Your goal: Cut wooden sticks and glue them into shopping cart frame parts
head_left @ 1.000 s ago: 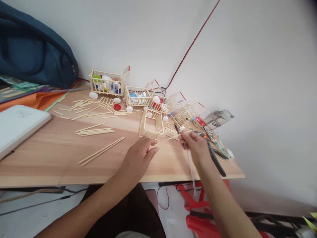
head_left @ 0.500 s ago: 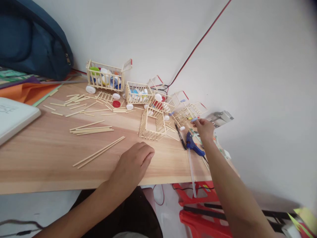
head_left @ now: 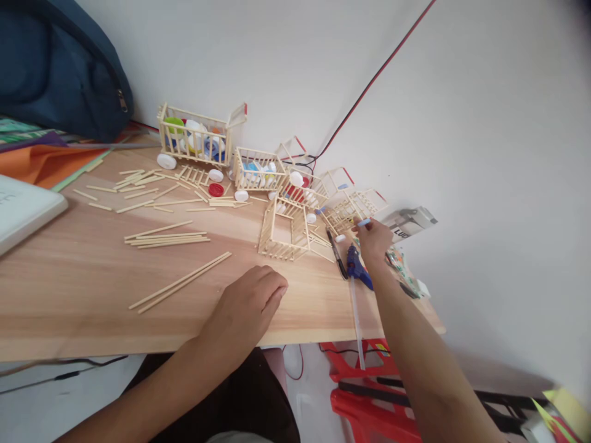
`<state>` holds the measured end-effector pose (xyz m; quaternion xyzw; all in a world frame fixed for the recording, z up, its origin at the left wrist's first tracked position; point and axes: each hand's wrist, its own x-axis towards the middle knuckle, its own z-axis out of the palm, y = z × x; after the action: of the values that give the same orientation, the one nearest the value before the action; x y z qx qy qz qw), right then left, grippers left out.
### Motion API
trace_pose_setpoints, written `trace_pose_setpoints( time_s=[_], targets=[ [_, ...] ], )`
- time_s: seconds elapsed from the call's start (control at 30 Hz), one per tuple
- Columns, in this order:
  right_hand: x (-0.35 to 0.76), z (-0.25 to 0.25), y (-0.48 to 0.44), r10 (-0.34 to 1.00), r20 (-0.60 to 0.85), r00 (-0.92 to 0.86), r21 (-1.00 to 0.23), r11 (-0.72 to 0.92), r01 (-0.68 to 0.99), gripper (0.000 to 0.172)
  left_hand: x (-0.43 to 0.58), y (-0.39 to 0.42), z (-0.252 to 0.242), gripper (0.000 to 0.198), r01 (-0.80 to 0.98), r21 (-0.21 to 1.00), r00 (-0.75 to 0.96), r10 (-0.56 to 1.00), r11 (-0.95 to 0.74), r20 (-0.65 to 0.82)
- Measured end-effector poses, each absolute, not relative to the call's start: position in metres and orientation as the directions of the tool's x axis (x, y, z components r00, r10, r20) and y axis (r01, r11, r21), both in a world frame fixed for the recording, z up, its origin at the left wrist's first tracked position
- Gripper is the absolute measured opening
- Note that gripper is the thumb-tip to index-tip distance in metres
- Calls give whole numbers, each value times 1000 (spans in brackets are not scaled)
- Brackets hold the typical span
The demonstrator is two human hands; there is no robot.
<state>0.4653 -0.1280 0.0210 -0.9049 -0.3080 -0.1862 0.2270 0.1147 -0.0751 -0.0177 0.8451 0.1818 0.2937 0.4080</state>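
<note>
My left hand rests palm down on the wooden table, fingers together and slightly curled, holding nothing. Just beyond it stands an open stick frame made of thin wooden sticks. My right hand is at the table's right end, fingers pinched on a small light-blue piece I cannot name. Beside that hand lies a blue glue gun with a clear glue stick sticking out over the table edge. A black pen lies left of the gun.
Several stick carts with bottle caps stand along the white wall. Loose sticks lie across the table. A dark blue bag, orange paper and a white slab are at the left. A red stool is below the table.
My right hand put down the glue gun and reached further right to the clutter near the wall, pinching a small piece. My left hand stayed on the table.
</note>
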Motion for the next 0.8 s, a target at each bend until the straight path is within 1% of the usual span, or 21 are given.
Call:
trace_pose_setpoints(
  time_s=[0.33,0.53,0.63,0.8],
  targets=[
    [458,32,-125,472,463,750,-186,-776,603,45,114,-76,-20,20,52,794,772,528,-606,353],
    [459,30,-124,466,475,747,-152,-793,591,50,115,-76,-21,19,54,794,771,530,-605,352],
    [458,29,-124,451,489,747,-138,-805,577,48,115,-76,-21,19,44,793,769,527,-607,361],
    [456,27,-122,428,498,754,-121,-827,549,38,113,-77,-18,20,46,786,770,524,-616,365]
  ],
)
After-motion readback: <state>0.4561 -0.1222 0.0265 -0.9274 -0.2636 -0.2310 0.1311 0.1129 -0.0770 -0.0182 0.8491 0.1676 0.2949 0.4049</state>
